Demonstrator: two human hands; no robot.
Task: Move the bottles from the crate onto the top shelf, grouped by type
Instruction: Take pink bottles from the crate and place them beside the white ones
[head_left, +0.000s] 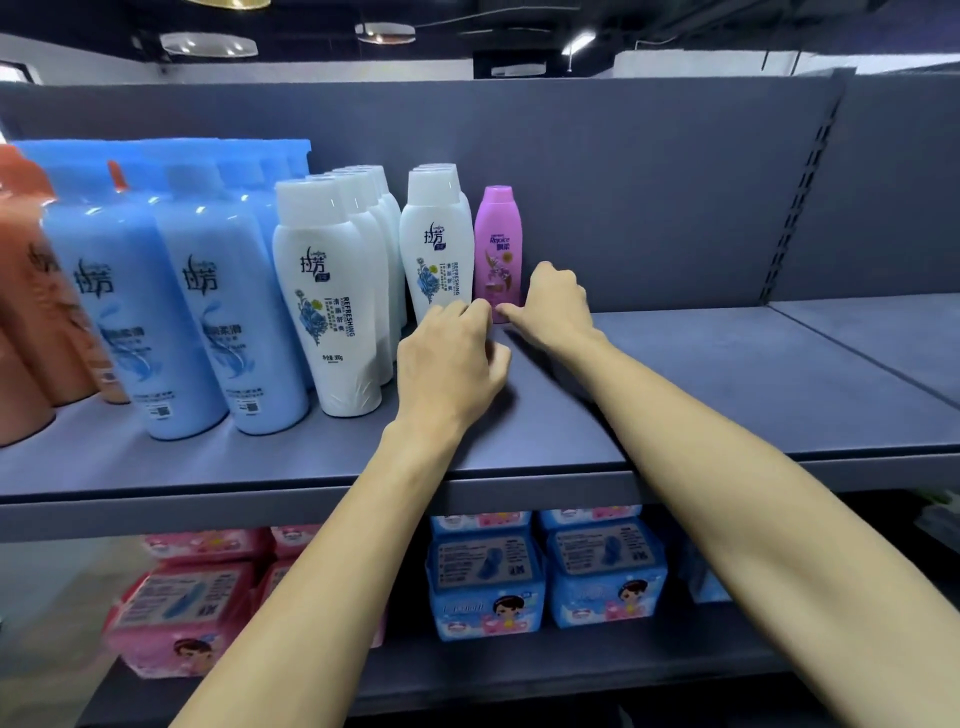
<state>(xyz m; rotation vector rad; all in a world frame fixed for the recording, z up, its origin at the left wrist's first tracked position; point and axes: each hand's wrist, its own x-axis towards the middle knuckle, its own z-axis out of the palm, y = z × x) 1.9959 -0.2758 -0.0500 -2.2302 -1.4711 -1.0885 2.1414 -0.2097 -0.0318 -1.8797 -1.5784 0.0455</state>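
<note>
One purple Rejoice bottle (497, 244) stands upright on the top shelf (727, 374), just beside the white bottles (436, 244), at their 3 o'clock. The left hand (452, 358) meets its foot from 7 o'clock, the right hand (558, 306) from 4 o'clock. Both hands have curled fingers; grip or mere contact cannot be determined. Judged light, rigid, smooth plastic, easily tipped: grasp at mid-body, not the cap.
</note>
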